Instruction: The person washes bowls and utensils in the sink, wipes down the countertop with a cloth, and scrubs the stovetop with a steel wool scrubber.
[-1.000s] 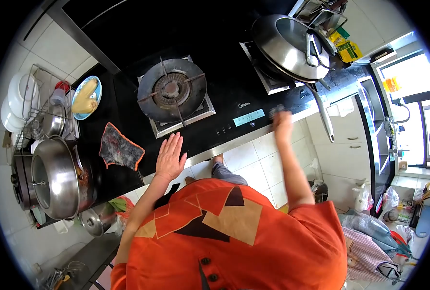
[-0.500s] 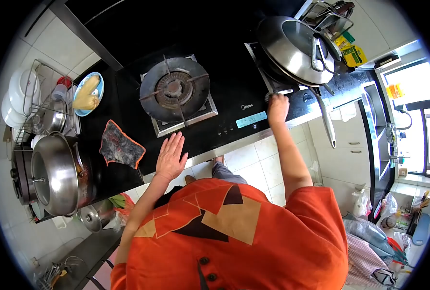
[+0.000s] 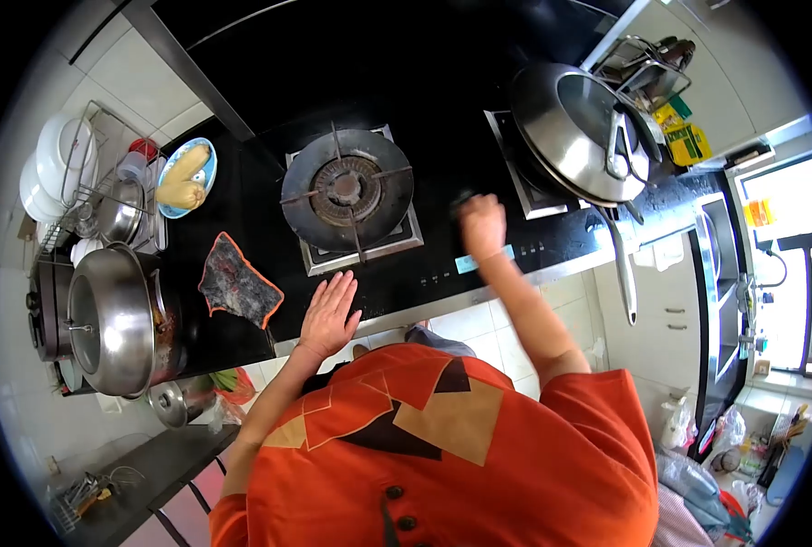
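My left hand (image 3: pixel 330 314) lies flat on the front edge of the black glass hob (image 3: pixel 442 173), fingers stretched out, below the left burner (image 3: pixel 346 186). To its left a grey cloth with an orange border (image 3: pixel 240 281) is spread on the counter. My right hand (image 3: pixel 481 225) is closed over the hob between the two burners, just above the lit control panel. A small dark thing shows at its fingertips, too blurred to make out. A lidded steel wok (image 3: pixel 565 132) sits over the right burner, its handle pointing toward the front.
On the left stand a large lidded steel pot (image 3: pixel 114 319), a dish rack with white bowls (image 3: pixel 67 159) and a blue plate (image 3: pixel 207 173) holding yellowish vegetables. A wire rack (image 3: pixel 647 68) and yellow packets (image 3: pixel 688 143) are at the back right. The sink area is far right.
My right hand has gone from the hob's front edge to beside the wok's burner, then left to the middle of the hob. The view has shifted; my left hand has stayed put.
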Available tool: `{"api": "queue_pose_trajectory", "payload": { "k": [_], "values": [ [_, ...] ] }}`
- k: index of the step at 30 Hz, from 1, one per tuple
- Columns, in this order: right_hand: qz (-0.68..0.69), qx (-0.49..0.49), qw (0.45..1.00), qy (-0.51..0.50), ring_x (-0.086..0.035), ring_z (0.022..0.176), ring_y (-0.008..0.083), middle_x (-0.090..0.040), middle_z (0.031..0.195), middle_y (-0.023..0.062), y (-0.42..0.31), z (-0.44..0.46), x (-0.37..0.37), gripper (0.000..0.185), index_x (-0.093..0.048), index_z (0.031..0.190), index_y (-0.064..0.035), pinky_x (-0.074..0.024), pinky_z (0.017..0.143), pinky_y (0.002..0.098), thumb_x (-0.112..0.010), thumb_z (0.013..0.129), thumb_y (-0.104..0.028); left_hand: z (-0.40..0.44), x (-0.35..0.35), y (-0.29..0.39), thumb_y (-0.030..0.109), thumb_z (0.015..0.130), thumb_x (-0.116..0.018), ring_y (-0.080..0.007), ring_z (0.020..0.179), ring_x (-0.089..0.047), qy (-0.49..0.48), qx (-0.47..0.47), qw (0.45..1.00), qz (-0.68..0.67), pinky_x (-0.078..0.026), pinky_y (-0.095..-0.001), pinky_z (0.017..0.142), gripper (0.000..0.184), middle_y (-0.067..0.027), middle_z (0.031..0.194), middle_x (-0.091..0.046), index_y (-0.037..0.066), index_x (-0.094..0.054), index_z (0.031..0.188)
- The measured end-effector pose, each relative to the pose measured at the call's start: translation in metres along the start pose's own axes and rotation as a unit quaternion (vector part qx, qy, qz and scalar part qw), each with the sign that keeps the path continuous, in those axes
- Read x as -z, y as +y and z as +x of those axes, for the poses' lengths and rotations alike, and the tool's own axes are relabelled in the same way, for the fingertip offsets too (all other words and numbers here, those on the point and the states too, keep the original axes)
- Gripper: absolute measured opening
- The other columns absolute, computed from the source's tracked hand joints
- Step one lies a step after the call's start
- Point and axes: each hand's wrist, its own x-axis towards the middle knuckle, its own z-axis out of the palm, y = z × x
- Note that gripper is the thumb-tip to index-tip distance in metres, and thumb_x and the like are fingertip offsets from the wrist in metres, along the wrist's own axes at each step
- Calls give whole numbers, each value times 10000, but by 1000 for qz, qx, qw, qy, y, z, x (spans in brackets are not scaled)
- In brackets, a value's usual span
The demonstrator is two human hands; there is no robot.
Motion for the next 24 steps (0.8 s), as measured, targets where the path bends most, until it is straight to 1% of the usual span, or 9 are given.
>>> {"api": "queue_pose_trajectory", "payload": {
  "k": [2,4,6,9,13,17,18,22,24],
  "values": [
    [148,52,985,77,-538,875,239,-557,894,39,-42,-3,-2,59,-634,788,-138,-485,673,350,-583,759,-131,1,3,1,250,877,-596,-274,1375,-351,-4,2,1000,-6,-250,-422,1140,566,-126,1473,-387,13,-437,1366],
    [202,6,978,44,-559,848,256,-551,908,63,-34,18,-12,54,-620,789,-109,-532,665,358,-574,770,-89,3,11,1,234,872,-613,-281,1365,-368,-11,5,999,-33,-272,-420,1132,536,-130,1455,-413,11,-471,1337],
    [193,-15,980,35,-604,841,280,-563,932,91,-6,53,-29,56,-607,803,-72,-548,663,377,-554,810,-58,1,15,-5,195,860,-636,-301,1276,-479,29,0,998,-57,-369,-420,1074,398,-136,1348,-530,11,-583,1209],
    [205,3,979,2,-626,902,295,-566,1002,113,12,102,-37,55,-610,843,-46,-553,736,382,-565,815,-35,-5,27,-6,152,837,-655,-302,1181,-561,92,49,993,-53,-450,-403,995,347,-137,1252,-598,14,-618,1154],
    [259,33,965,10,-626,915,321,-573,1013,133,-8,155,-48,54,-609,855,-35,-548,760,405,-568,821,-23,-2,45,-7,127,866,-616,-352,1164,-551,171,187,966,-61,-438,-410,1003,394,-162,1324,-534,18,-564,1241],
    [286,35,958,-12,-624,919,346,-596,983,151,-24,212,-53,92,-615,879,-43,-541,775,422,-548,826,-11,15,60,-34,196,901,-591,-387,1264,-431,155,242,958,-2,-381,-450,1034,522,-184,1463,-353,39,-432,1373],
    [264,36,964,6,-625,924,345,-607,988,145,-25,223,-56,86,-620,851,-49,-541,777,419,-544,828,-15,21,60,-47,199,904,-587,-390,1283,-412,163,251,954,5,-363,-454,1052,521,-191,1460,-356,33,-431,1372],
    [170,74,981,-53,-628,961,317,-625,1012,132,-17,258,-67,95,-649,815,-60,-546,807,399,-560,820,-26,47,53,-117,234,929,-553,-396,1330,-364,200,283,935,71,-313,-466,1094,526,-217,1466,-344,18,-408,1387],
    [151,93,980,-89,-627,994,304,-632,1055,131,-16,269,-63,115,-673,851,-63,-548,823,394,-565,826,-30,58,51,-152,310,952,-504,-388,1363,-321,182,316,927,84,-290,-471,1111,540,-212,1481,-333,24,-401,1398]
  ]
}}
